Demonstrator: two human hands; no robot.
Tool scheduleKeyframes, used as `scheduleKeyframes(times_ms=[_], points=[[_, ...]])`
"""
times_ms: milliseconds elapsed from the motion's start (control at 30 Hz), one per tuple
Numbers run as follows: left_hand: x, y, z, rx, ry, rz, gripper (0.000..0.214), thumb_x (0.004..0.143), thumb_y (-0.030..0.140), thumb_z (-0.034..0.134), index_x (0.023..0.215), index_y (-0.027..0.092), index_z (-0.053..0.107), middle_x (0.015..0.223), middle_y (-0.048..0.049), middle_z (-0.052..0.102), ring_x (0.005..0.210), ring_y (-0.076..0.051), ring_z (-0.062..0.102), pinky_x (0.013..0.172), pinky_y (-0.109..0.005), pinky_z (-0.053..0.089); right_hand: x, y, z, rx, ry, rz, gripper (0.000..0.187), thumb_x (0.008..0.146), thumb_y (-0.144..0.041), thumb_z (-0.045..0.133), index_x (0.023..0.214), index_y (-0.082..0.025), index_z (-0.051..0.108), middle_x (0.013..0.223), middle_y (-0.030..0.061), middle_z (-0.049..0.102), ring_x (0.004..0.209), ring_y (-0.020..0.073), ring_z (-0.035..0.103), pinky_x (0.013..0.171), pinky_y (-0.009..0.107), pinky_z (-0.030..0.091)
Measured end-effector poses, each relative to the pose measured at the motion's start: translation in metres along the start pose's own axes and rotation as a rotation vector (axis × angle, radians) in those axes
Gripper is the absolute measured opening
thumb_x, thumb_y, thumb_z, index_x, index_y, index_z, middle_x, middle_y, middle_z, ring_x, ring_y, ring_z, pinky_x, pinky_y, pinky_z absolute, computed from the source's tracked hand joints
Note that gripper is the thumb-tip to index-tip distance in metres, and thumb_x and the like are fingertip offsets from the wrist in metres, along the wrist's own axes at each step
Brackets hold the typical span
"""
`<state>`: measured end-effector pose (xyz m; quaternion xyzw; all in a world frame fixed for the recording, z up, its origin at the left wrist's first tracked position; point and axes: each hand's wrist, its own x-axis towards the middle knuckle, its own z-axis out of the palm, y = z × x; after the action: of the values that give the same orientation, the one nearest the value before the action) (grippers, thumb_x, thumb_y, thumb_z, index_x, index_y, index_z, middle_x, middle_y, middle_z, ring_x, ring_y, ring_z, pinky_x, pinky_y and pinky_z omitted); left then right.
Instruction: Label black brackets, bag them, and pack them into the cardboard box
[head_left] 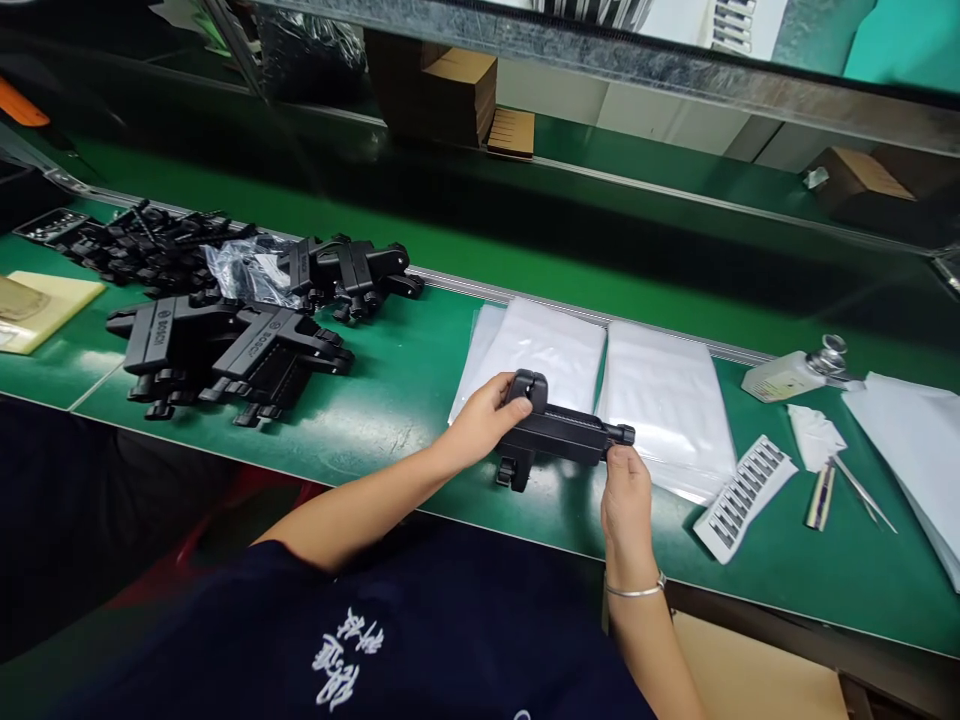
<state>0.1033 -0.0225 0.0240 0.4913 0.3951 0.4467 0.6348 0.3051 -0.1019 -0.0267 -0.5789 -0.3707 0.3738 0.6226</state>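
Observation:
A black plastic clamp-like holder is held above the bench edge, lying roughly level between both hands. My left hand is closed around its wider end, with the thumb on the rounded jaw. At the other end, my right hand pinches the holder below its small knob. Behind it lie two stacks of clear plastic bags. Similar black holders marked BOSCH are piled on the left.
Further left are many small black parts and a crumpled plastic bag. To the right lie a label sheet, a clear pump bottle, tweezers and white sheets. A metal-edged shelf spans overhead.

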Motion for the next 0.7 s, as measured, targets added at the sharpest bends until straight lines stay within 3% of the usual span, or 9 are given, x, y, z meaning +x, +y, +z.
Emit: scheduleKeyframes(times_ms=[100, 200, 267, 333, 400, 500, 600, 700], points=[[0.013, -0.002, 0.003, -0.204, 0.107, -0.156, 0.053, 0.068, 0.063, 0.073, 0.088, 0.015, 0.063, 0.076, -0.0013, 0.066, 0.071, -0.016, 0.061, 0.063, -0.024, 0.045, -0.014, -0.007, -0.001, -0.117, -0.168, -0.126, 0.05, 0.092, -0.061, 0.043, 0.105, -0.023, 0.072, 0.11, 0.0086, 0.069, 0.11, 0.0264, 0.058, 0.103, 0.047, 0.039], [0.025, -0.005, 0.007, -0.412, 0.263, -0.306, 0.044, 0.072, 0.058, 0.071, 0.083, 0.016, 0.062, 0.068, 0.0006, 0.065, 0.062, -0.014, 0.061, 0.058, -0.024, 0.046, -0.034, -0.011, 0.004, -0.345, -0.348, -0.363, 0.037, 0.091, -0.056, 0.049, 0.109, -0.033, 0.073, 0.121, 0.0054, 0.066, 0.12, 0.0287, 0.053, 0.114, 0.055, 0.022], [0.029, -0.008, 0.012, -0.5, 0.313, -0.369, 0.037, 0.077, 0.053, 0.069, 0.084, 0.017, 0.063, 0.066, 0.0015, 0.066, 0.059, -0.013, 0.061, 0.058, -0.024, 0.048, -0.044, -0.012, 0.007, -0.445, -0.385, -0.474, 0.027, 0.09, -0.05, 0.056, 0.108, -0.039, 0.072, 0.121, 0.0025, 0.067, 0.122, 0.0293, 0.052, 0.117, 0.058, 0.01], [0.03, -0.009, 0.017, -0.528, 0.314, -0.408, 0.034, 0.08, 0.051, 0.066, 0.085, 0.017, 0.063, 0.066, 0.0014, 0.067, 0.058, -0.013, 0.062, 0.059, -0.024, 0.049, -0.048, -0.013, 0.008, -0.446, -0.374, -0.488, 0.024, 0.089, -0.046, 0.058, 0.108, -0.04, 0.072, 0.12, 0.002, 0.067, 0.121, 0.0293, 0.054, 0.117, 0.06, 0.007], [0.028, -0.011, 0.022, -0.49, 0.299, -0.406, 0.037, 0.08, 0.053, 0.066, 0.085, 0.016, 0.063, 0.067, 0.0007, 0.067, 0.059, -0.014, 0.062, 0.06, -0.025, 0.05, -0.047, -0.016, 0.006, -0.312, -0.283, -0.386, 0.03, 0.089, -0.046, 0.059, 0.114, -0.035, 0.069, 0.124, 0.005, 0.065, 0.123, 0.0289, 0.053, 0.117, 0.06, 0.015], [0.019, -0.01, 0.031, -0.331, 0.198, -0.305, 0.047, 0.075, 0.06, 0.068, 0.086, 0.015, 0.064, 0.073, -0.002, 0.069, 0.068, -0.017, 0.065, 0.064, -0.027, 0.051, -0.037, -0.02, 0.001, 0.093, -0.146, -0.073, 0.051, 0.084, -0.05, 0.064, 0.129, -0.029, 0.055, 0.127, 0.0098, 0.062, 0.119, 0.0279, 0.058, 0.107, 0.055, 0.04], [0.007, -0.005, 0.038, -0.173, -0.044, -0.132, 0.056, 0.073, 0.057, 0.072, 0.109, 0.014, 0.063, 0.103, -0.0084, 0.071, 0.1, -0.024, 0.064, 0.085, -0.031, 0.05, -0.026, -0.018, -0.002, 0.384, -0.115, 0.206, 0.047, 0.078, -0.05, 0.071, 0.116, -0.026, 0.059, 0.109, 0.0066, 0.07, 0.098, 0.0231, 0.068, 0.09, 0.046, 0.055], [-0.002, 0.004, 0.04, -0.104, -0.36, -0.048, 0.075, 0.073, 0.042, 0.075, 0.139, 0.02, 0.046, 0.138, -0.0113, 0.055, 0.128, -0.028, 0.049, 0.103, -0.035, 0.04, -0.017, -0.012, 0.001, 0.467, -0.057, 0.302, 0.035, 0.082, -0.053, 0.065, 0.101, -0.024, 0.065, 0.098, 0.0044, 0.073, 0.089, 0.0207, 0.07, 0.084, 0.041, 0.058]])
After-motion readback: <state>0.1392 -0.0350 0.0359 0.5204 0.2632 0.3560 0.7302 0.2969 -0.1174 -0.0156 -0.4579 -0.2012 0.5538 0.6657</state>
